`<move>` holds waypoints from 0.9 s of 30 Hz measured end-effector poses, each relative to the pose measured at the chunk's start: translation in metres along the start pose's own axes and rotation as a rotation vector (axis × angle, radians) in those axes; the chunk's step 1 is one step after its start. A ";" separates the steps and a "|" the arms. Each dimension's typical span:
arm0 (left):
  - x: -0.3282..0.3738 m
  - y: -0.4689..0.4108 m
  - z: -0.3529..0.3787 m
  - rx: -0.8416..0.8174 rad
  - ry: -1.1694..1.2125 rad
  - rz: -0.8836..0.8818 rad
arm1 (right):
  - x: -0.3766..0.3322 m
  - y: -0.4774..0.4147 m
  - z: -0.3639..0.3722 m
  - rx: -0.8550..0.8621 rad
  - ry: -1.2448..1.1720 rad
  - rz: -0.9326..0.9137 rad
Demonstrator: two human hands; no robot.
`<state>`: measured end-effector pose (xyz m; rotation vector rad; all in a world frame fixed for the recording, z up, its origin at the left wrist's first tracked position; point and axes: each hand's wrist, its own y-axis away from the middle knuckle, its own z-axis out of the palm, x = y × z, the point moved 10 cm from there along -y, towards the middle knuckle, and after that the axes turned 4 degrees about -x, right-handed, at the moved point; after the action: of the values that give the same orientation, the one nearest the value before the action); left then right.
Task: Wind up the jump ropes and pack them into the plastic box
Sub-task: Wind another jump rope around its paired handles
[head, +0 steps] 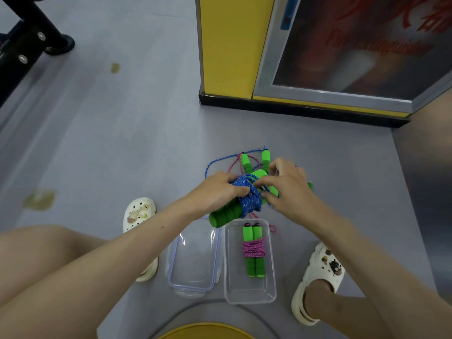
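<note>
Grips blue jump rope (248,199), wound round green handles (223,217), in left hand (215,192), above floor (122,143). Pinches loose blue strand with right hand (288,189), probably; fingertips half buried in cord. Keeps pink jump rope (253,249), wound, inside plastic box (249,289); lid (193,260) just beside. Hides most of tangled ropes (245,160) behind hands.

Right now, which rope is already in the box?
The pink rope, lying wound in the box. The blue rope is gripped by the left hand.
</note>
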<state>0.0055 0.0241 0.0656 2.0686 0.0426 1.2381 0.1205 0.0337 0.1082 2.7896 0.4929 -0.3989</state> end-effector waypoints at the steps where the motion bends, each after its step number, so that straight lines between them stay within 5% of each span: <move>1: 0.000 0.001 0.001 -0.006 -0.013 0.005 | -0.004 0.000 0.002 -0.020 0.019 -0.028; 9: 0.004 0.004 0.009 -0.041 -0.108 0.050 | -0.001 0.004 0.015 -0.173 -0.057 -0.030; 27: -0.013 0.002 0.012 -0.047 -0.006 -0.030 | -0.005 0.008 0.011 -0.026 -0.337 -0.037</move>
<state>0.0070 0.0108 0.0533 2.0243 0.0404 1.2034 0.1164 0.0211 0.1014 2.6142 0.4650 -0.8452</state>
